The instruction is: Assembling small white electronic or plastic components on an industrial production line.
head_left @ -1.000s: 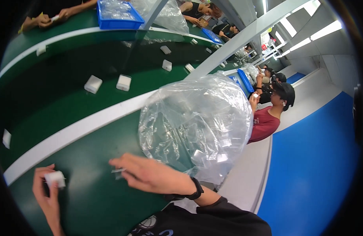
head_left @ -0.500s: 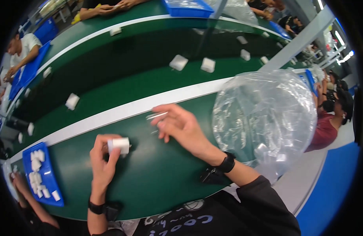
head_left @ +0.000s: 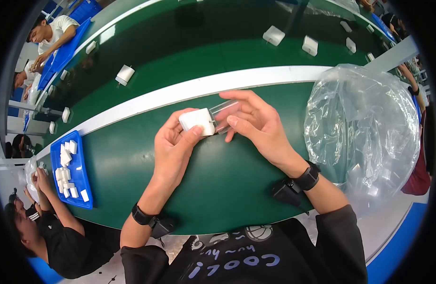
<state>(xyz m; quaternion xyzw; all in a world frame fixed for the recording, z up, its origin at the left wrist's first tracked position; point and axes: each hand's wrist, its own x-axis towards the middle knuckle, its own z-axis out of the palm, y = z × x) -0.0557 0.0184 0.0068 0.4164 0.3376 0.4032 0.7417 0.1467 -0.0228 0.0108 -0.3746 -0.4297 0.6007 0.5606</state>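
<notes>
My left hand [head_left: 171, 146] grips a white plug-in charger [head_left: 195, 122] between thumb and fingers, its metal prongs facing right. In my right hand [head_left: 263, 127] is a clear plastic cover [head_left: 222, 112], pinched between thumb and fingers, with its end against or very near the prong side of the charger. Whether the prongs are inside the cover, I cannot tell. Both hands are above the green work surface [head_left: 133, 175], close to the white rail [head_left: 189, 88] along its far side.
On the left lies a blue tray [head_left: 88, 199] with several white chargers. A large clear plastic bag [head_left: 364, 128] stands at the right. Beyond the rail, a green conveyor belt [head_left: 189, 61] carries scattered chargers, such as one white charger [head_left: 125, 75]. A co-worker [head_left: 57, 236] sits at left.
My hands have come together, bringing the charger and the clear cover end to end. The charger has turned so its broad face shows. The view has shifted, showing more of the left side.
</notes>
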